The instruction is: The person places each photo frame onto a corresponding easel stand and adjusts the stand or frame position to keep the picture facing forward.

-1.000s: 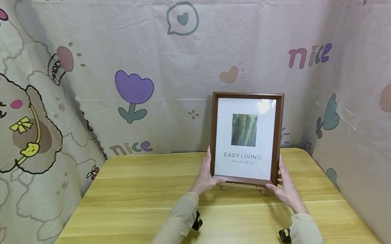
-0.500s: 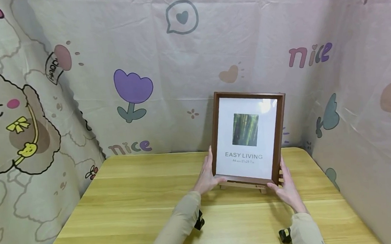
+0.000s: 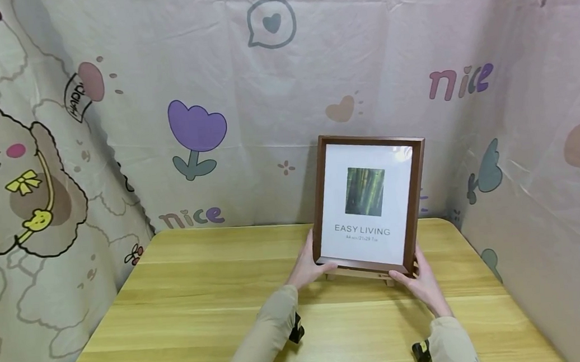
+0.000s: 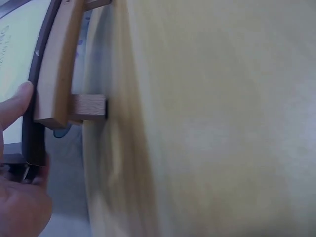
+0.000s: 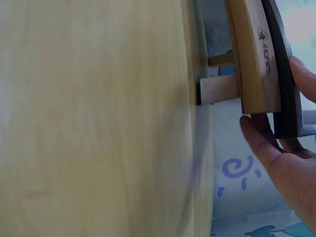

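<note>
A brown picture frame (image 3: 370, 248) with a white "EASY LIVING" insert leans back on a small wooden easel (image 3: 359, 273) at the table's far right. My left hand (image 3: 306, 267) grips its lower left corner, thumb over the front edge and fingers round the side. At the lower right corner, my right hand (image 3: 423, 284) holds it likewise, thumb on the front. In the right wrist view, the easel's ledge (image 5: 254, 59) carries dark lettering and runs under the frame's bottom edge. The left wrist view shows an easel foot (image 4: 89, 107) on the table.
The wood-grain table (image 3: 188, 311) stretches left and forward of the frame. Behind it hangs a printed cloth (image 3: 263, 93), with more cloth along both sides. A dark wrist camera (image 3: 296, 329) sits below the left sleeve, another dark camera (image 3: 421, 352) by the right one.
Both hands have slid slightly lower along the frame's sides, and the right thumb has moved a little left along the bottom edge. The frame stays nearly in place; the head view has shifted slightly.
</note>
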Demonstrator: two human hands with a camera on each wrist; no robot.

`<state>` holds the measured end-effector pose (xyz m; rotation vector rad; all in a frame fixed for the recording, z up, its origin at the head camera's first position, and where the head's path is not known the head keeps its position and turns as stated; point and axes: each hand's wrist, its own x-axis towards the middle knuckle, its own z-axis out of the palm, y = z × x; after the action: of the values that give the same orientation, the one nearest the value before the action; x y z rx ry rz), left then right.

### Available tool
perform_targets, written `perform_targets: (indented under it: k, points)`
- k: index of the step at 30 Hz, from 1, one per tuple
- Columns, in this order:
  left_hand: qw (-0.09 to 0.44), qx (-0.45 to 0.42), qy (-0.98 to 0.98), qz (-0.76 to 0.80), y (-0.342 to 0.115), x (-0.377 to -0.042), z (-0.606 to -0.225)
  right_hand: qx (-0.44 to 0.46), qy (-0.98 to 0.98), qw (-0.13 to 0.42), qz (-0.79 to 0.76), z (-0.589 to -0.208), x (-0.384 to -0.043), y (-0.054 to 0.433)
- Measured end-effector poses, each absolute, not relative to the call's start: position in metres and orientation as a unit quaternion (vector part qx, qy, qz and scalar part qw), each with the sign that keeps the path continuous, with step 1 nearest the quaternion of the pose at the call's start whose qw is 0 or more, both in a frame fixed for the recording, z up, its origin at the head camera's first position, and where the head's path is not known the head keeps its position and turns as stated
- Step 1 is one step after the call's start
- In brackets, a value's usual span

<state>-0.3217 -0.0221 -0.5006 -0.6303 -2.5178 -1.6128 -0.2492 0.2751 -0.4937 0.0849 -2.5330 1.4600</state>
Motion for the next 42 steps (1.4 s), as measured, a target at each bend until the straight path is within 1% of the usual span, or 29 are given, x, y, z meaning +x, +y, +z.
perform_targets:
  k: [6, 19, 30, 37, 42]
  points:
    - [0.017, -0.200, -0.812, -0.548, -0.0234, -0.3193, -0.5051, 0.035, -0.866, 0.131, 0.481, -0.4962, -0.2534, 0.2731]
    - [0.014, -0.172, -0.821, -0.545, -0.0208, -0.3160, -0.5076, 0.033, -0.872, 0.155, 0.464, -0.4984, -0.2537, 0.2709]
    - [0.022, -0.172, -0.820, -0.546, -0.0198, -0.3150, -0.5052, 0.021, -0.875, 0.147, 0.461, -0.4993, -0.2587, 0.2702]
    - [0.031, -0.176, -0.827, -0.533, -0.0190, -0.3148, -0.5069, 0.009, -0.878, 0.126, 0.462, -0.4963, -0.2563, 0.2697]
    - [0.025, -0.165, -0.829, -0.534, -0.0188, -0.3137, -0.5054, 0.010, -0.876, 0.117, 0.467, -0.4966, -0.2571, 0.2692]
